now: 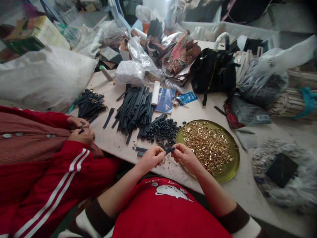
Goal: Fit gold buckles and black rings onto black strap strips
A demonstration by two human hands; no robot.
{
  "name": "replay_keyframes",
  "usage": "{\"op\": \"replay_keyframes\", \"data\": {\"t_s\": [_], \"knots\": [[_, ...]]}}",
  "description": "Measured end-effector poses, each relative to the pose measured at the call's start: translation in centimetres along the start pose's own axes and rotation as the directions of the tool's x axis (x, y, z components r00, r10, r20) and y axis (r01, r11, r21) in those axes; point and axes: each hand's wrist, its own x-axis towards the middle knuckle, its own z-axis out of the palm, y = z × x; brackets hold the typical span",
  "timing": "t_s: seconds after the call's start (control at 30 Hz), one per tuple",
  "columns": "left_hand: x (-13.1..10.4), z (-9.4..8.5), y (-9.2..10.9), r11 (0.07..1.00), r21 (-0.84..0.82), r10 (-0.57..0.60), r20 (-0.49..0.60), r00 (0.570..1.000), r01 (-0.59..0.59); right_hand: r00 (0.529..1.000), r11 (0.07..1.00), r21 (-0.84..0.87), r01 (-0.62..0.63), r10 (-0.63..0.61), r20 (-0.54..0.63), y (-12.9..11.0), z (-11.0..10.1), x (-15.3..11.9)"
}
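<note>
Between my two hands, just above the table's near edge, a short dark strap (pixel 168 150) is stretched. My left hand (pixel 154 156) pinches its left end between thumb and fingers. At the other end my right hand (pixel 184 156) closes on a small dark piece, perhaps a loop, at the strap's tip; the fingertips partly hide it. Right beyond my hands lies a heap of small black loops (pixel 165 130). A pile of flat black straps (pixel 135 110) is behind it to the left. Beside my right hand, gold buckles (pixel 208 145) fill a round brass-coloured tray (pixel 235 162).
At left, a co-worker's hands (pixel 83 130) handle something dark near a bunch of buckled straps (pixel 91 102). A black handbag (pixel 214 71), a white roll (pixel 156 93) and a blue booklet (pixel 165 99) stand farther back. A plastic bag (pixel 284 178) with a black block lies at right.
</note>
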Motion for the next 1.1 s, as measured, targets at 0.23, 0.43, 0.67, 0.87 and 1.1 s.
{"op": "replay_keyframes", "data": {"t_s": [0.23, 0.43, 0.67, 0.87, 1.1], "knots": [[-3.3, 4.4, -1.1, 0.909, 0.382, 0.208, -0.07, 0.976, -0.166, 0.998, 0.999, 0.034, -0.031, 0.03, 0.047, 2.8, -1.7, -4.6], [-5.5, 6.6, -1.9, 0.791, 0.581, 0.28, -0.062, 0.958, -0.193, 0.996, 0.993, -0.121, -0.004, 0.015, 0.087, 3.3, -1.6, -8.2], [-7.3, 7.0, -2.3, 0.781, 0.557, 0.306, 0.055, 0.95, -0.284, 0.977, 0.999, -0.034, 0.026, -0.019, 0.213, 4.8, -2.2, -10.1], [-7.7, 8.0, -2.2, 0.819, 0.496, 0.299, 0.062, 0.952, -0.289, 0.966, 0.972, 0.218, -0.087, 0.029, 0.257, 5.4, -0.9, -10.7], [-7.5, 9.2, -2.2, 0.863, 0.411, 0.355, -0.079, 0.931, -0.294, 0.987, 0.979, 0.142, 0.145, -0.133, -0.086, 5.6, 0.6, -10.8]]}}
